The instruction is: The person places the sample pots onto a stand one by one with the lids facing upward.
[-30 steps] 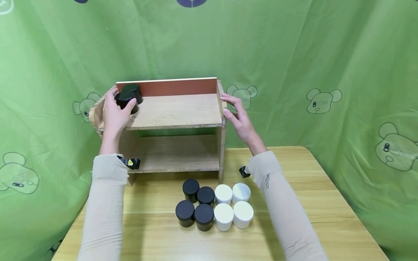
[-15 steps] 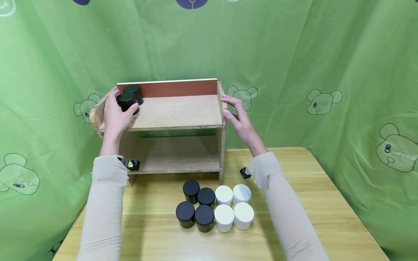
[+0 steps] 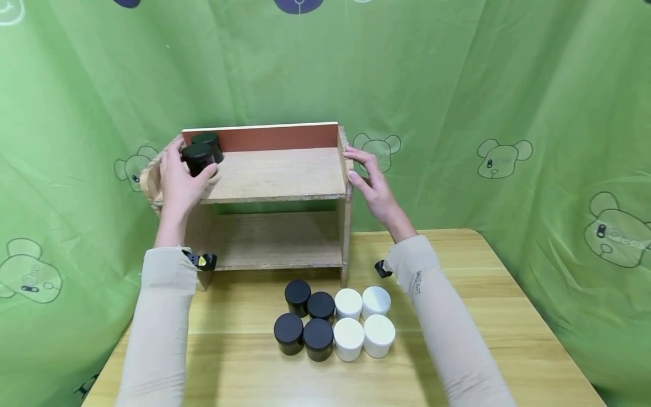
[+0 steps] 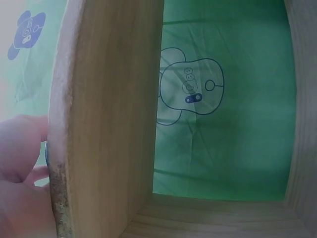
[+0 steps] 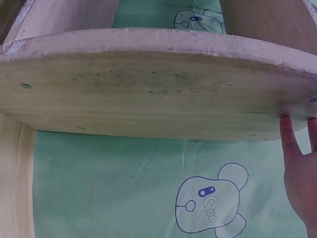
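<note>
In the head view my left hand [image 3: 179, 180] is on the top board of a small wooden shelf [image 3: 285, 175], at its left end. Its fingers and thumb hold a black lidded jar [image 3: 197, 157] that stands upright. Behind this jar, by the red-brown back strip, is a second black jar [image 3: 211, 142]. The left wrist view shows only part of the hand [image 4: 22, 168] beyond the board's edge; the jars are hidden there. My right hand [image 3: 373, 189] touches the shelf's right side panel with its fingertips. In the right wrist view, extended fingers [image 5: 291, 141] rest against that panel [image 5: 158, 94].
On the wooden table [image 3: 458, 316] before the shelf stand several black jars [image 3: 318, 339] and several white jars [image 3: 348, 339], close together in two rows. The shelf's lower board [image 3: 274, 240] lies beneath the top one. A green curtain [image 3: 417, 73] hangs behind and at both sides.
My left thumb has slid slightly down along the front black jar, and more of the jar shows. The right hand stays at the side panel.
</note>
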`<action>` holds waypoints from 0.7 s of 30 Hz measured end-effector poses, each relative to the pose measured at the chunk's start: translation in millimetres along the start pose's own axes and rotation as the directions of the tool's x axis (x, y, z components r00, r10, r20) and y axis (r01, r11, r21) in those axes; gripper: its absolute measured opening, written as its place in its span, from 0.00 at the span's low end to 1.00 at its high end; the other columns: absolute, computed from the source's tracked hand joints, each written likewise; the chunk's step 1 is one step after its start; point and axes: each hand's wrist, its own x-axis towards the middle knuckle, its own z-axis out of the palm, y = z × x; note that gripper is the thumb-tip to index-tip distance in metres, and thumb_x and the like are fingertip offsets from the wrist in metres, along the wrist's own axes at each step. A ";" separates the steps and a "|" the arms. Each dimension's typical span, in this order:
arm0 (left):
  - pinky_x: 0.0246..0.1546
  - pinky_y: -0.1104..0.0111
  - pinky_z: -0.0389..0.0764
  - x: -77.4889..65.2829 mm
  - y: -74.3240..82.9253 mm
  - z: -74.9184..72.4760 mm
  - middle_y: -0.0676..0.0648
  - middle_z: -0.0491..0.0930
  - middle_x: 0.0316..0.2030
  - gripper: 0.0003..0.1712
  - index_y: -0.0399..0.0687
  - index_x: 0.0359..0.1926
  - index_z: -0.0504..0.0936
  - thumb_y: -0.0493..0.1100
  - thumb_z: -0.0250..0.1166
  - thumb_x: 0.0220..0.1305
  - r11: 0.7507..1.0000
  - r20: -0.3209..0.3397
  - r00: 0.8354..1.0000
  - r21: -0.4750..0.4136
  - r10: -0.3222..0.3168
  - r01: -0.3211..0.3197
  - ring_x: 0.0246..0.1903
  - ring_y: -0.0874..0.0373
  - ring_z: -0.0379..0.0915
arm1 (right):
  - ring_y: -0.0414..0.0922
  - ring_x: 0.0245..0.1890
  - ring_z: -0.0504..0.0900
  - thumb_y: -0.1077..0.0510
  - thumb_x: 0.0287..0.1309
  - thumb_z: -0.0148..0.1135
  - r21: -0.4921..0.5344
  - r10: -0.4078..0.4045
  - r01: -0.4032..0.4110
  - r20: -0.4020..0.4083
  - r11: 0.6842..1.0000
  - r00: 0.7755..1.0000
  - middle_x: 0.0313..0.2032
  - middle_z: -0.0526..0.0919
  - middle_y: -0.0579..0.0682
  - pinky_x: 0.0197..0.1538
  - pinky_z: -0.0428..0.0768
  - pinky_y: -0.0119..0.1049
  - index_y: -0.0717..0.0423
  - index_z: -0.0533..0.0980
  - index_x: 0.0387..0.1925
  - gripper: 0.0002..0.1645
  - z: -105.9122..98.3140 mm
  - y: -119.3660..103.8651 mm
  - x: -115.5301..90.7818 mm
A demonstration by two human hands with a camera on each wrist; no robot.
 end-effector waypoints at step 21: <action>0.74 0.51 0.57 -53.8 10.2 2.9 0.41 0.64 0.72 0.46 0.56 0.78 0.63 0.48 0.73 0.63 0.986 -0.121 0.979 0.018 0.165 -0.164 0.71 0.48 0.58 | 0.47 0.77 0.59 0.61 0.75 0.53 -0.007 0.013 -0.013 0.002 1.000 1.000 0.76 0.62 0.50 0.74 0.67 0.61 0.58 0.68 0.71 0.26 -7.3 -1.8 1.0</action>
